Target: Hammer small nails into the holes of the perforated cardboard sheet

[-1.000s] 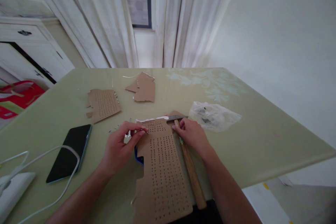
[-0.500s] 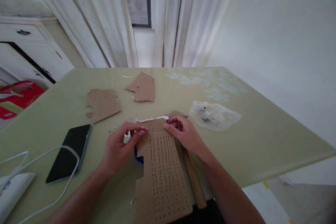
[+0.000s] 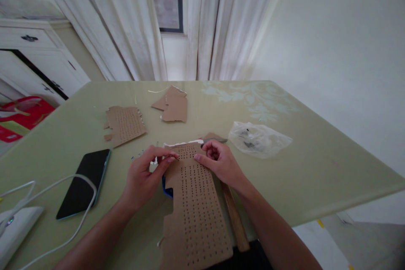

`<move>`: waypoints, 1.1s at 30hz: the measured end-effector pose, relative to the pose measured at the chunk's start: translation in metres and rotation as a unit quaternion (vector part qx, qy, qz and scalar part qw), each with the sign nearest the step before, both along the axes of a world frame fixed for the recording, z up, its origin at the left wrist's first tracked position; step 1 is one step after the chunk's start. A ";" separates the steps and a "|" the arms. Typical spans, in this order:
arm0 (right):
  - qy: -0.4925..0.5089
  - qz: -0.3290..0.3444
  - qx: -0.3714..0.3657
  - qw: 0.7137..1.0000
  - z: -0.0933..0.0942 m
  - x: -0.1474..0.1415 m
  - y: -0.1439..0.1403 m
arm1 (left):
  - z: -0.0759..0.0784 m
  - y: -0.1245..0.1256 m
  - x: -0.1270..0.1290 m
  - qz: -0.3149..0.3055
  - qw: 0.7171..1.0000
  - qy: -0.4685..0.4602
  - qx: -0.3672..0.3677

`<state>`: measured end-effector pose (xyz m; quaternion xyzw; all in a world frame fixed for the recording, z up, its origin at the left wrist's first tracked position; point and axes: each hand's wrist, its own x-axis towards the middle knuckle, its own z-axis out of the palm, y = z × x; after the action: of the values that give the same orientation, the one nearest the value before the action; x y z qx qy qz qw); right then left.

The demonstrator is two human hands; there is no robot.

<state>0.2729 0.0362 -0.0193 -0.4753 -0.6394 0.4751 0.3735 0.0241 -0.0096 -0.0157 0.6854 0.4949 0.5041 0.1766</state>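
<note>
Both grips pinch the far end of a flat brown cardboard sheet [image 3: 194,206] dotted with punched holes: left hand [image 3: 144,179] on its left edge, right hand [image 3: 221,164] on its right, above a wooden-handled hammer [image 3: 234,219] lying alongside on the glossy green bench [image 3: 316,177].

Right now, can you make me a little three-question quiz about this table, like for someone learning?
1. True or false: the phone lies to the right of the hammer.
2. Which thing do both the left hand and the right hand touch? A) the plastic bag B) the long holed cardboard C) the white cable
3. Fill in: besides the long one, ___ other cardboard pieces lie farther back on the table.

Key: 1 false, the phone is on the left. 2 B. 3 two, one holed piece and one plain piece.
</note>
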 end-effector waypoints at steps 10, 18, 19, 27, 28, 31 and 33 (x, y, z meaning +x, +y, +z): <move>0.016 0.011 0.001 1.000 -0.004 0.001 0.001 | 0.006 0.000 0.003 -0.029 0.996 0.062 0.061; 0.030 0.007 -0.004 1.000 -0.004 -0.001 0.002 | 0.008 0.002 0.004 -0.032 0.993 0.082 0.079; 0.030 0.008 -0.006 0.999 -0.003 -0.001 0.002 | 0.008 0.002 0.005 -0.035 0.992 0.083 0.084; 0.047 -0.010 0.018 0.999 -0.001 -0.003 0.002 | 0.003 0.001 0.003 -0.032 0.995 0.064 0.076; 0.054 -0.015 0.024 0.998 -0.002 -0.005 0.001 | 0.002 0.001 0.002 -0.030 0.995 0.062 0.075; 0.059 -0.026 0.039 0.997 -0.005 -0.013 -0.001 | 0.003 0.003 0.000 -0.026 0.995 0.062 0.078; 0.039 -0.028 0.044 0.998 -0.006 -0.016 -0.002 | 0.002 0.004 -0.001 -0.029 0.994 0.063 0.079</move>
<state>0.2572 0.0340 -0.0256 -0.4571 -0.6312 0.4539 0.4319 0.0232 -0.0055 -0.0133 0.7418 0.4436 0.4919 0.1047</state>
